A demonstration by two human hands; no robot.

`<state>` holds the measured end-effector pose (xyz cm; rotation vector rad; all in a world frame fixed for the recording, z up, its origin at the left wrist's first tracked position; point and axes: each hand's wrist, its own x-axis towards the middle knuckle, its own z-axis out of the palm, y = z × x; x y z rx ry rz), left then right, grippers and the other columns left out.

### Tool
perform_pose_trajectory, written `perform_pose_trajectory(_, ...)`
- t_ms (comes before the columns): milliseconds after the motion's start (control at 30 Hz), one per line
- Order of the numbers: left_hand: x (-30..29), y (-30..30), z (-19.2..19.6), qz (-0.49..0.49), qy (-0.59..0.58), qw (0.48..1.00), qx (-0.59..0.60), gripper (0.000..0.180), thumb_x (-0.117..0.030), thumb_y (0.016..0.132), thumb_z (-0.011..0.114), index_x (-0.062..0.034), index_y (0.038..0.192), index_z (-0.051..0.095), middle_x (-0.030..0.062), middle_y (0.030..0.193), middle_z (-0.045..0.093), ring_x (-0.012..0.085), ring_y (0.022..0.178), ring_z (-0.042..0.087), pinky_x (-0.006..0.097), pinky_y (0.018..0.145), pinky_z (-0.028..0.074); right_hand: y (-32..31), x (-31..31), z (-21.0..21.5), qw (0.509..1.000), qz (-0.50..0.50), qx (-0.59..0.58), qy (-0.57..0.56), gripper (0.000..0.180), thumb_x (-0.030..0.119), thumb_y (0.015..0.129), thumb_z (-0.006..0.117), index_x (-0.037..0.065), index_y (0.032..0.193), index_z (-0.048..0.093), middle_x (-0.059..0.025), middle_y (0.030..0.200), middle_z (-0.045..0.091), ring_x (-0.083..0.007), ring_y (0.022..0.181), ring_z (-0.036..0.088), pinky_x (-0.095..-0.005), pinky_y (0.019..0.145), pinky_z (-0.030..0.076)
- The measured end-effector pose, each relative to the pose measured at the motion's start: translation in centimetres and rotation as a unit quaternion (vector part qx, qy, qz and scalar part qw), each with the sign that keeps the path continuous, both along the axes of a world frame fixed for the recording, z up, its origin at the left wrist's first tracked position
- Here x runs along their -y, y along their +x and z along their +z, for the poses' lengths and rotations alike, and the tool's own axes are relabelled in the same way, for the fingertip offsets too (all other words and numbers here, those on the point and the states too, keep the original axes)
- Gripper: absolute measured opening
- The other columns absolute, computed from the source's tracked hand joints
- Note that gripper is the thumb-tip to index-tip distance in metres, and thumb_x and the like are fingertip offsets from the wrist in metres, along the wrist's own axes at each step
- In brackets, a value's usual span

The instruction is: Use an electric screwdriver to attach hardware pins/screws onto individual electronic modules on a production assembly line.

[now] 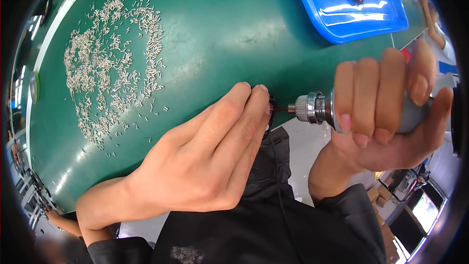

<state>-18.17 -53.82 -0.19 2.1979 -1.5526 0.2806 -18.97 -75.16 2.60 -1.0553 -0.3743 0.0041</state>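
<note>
A green bench (229,34) fills most of the view, its surface smooth and slightly glossy, with a pale edge strip along its left side. A wide scatter of small silvery metal pins (115,63) lies loose on the left part. Near the far right corner a blue plastic tray (361,19) rests on the bench, well apart from the pins.

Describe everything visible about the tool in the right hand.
The power screwdriver lies level, pointing left. Its grey body is mostly hidden inside the right hand, which wraps it. A knurled, shiny metal chuck sticks out, holding a thin dark bit whose tip meets a small part pinched in the left hand's fingertips.
</note>
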Motion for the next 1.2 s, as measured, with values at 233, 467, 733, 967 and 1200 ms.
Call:
perform_pose_trajectory(233, 0.1, -0.5, -0.3, -0.007, -0.019, 1.0, 0.007, 0.045, -0.002, 0.053, 0.063, 0.0182, 0.093, 0.06, 0.0262, 0.104, 0.06, 0.0354, 0.093, 0.059, 0.038, 0.07, 0.056, 0.6, -0.7, 0.7, 0.995, 0.059, 0.029, -0.072, 0.026, 0.031, 0.1, 0.033, 0.01, 0.092, 0.046, 0.0018, 0.053, 0.042, -0.0086, 0.041, 0.039, -0.0256, 0.051, 0.039)
perform_pose_trajectory(467, -0.5, 0.3, -0.5, -0.018, -0.038, 0.999, 0.02, 0.046, 0.0, 0.057, 0.067, 0.0164, 0.099, 0.059, 0.0236, 0.107, 0.059, 0.0339, 0.096, 0.058, 0.037, 0.067, 0.055, 1.3, -2.3, 0.1, 0.994, 0.034, 0.086, -0.055, 0.023, 0.028, 0.1, 0.036, 0.008, 0.09, 0.043, 0.0044, 0.052, 0.038, -0.0057, 0.039, 0.034, -0.0216, 0.043, 0.033)
perform_pose_trajectory(733, -3.8, -0.8, 1.0, -0.008, 0.01, 0.998, 0.057, 0.04, -0.007, 0.068, 0.067, 0.013, 0.102, 0.06, 0.0224, 0.106, 0.06, 0.0326, 0.101, 0.058, 0.036, 0.081, 0.053, 1.3, -2.7, -0.7, 0.976, 0.12, 0.106, 0.148, 0.029, 0.034, 0.093, 0.055, 0.008, 0.104, 0.05, 0.005, 0.047, 0.04, -0.0083, 0.038, 0.037, -0.0234, 0.04, 0.034)
perform_pose_trajectory(967, -16.9, -5.1, 2.8, 0.409, 0.018, 0.912, -0.005, 0.043, 0.006, 0.071, 0.066, 0.0036, 0.114, 0.057, 0.0194, 0.111, 0.059, 0.0362, 0.104, 0.056, 0.042, 0.089, 0.047, -1.3, -3.0, -2.1, 0.96, 0.076, 0.06, 0.263, 0.022, 0.028, 0.093, 0.052, 0.008, 0.087, 0.046, 0.0013, 0.048, 0.039, -0.0097, 0.038, 0.037, -0.0255, 0.042, 0.038)
perform_pose_trajectory(1200, -20.8, -4.1, 3.1, 0.597, 0.087, 0.789, 0.119, 0.035, 0.001, 0.081, 0.063, 0.0023, 0.115, 0.058, 0.0177, 0.123, 0.055, 0.035, 0.112, 0.052, 0.042, 0.097, 0.04, -0.7, -5.7, -2.9, 0.94, -0.04, -0.101, 0.324, 0.019, 0.021, 0.094, 0.044, 0.008, 0.08, 0.041, 0.0008, 0.049, 0.033, -0.0098, 0.037, 0.031, -0.0273, 0.044, 0.034)
